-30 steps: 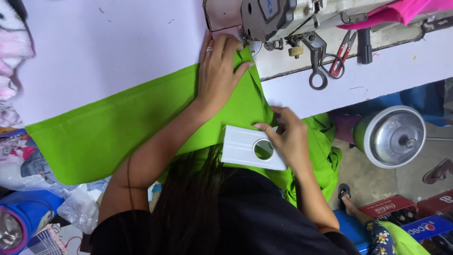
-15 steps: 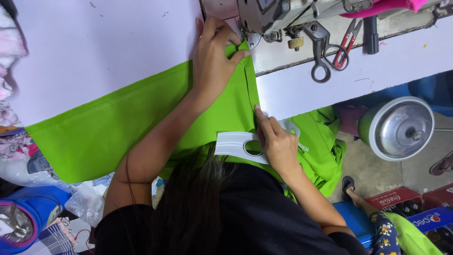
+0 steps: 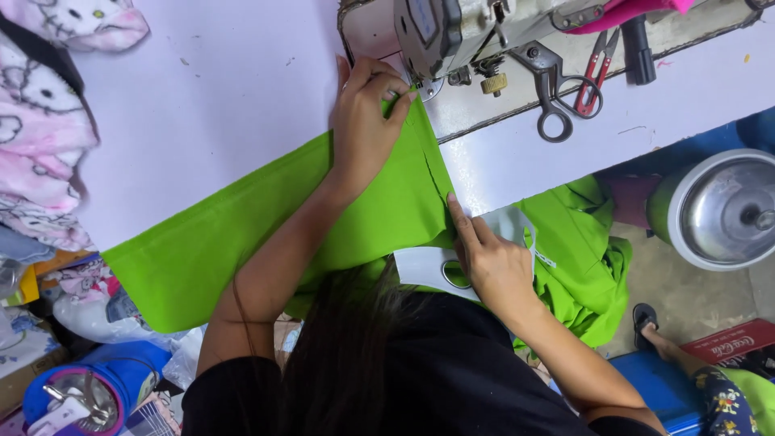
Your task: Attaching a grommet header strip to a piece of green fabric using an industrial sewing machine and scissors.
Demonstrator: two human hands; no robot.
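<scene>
While flat under both hands' pressing fingers (image 3: 379,85), bright green cloth (image 3: 242,234), smooth, folded.

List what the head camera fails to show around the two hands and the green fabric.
Head view only:
- Needle and presser foot: hidden behind the grey sewing machine head and the left hand.
- Bright green fabric: its near edge is covered by the person's dark hair and arm.
- White plastic template with an oval hole: largely under the right hand.
- Silver round motor housing: cut off by the right edge.
</scene>
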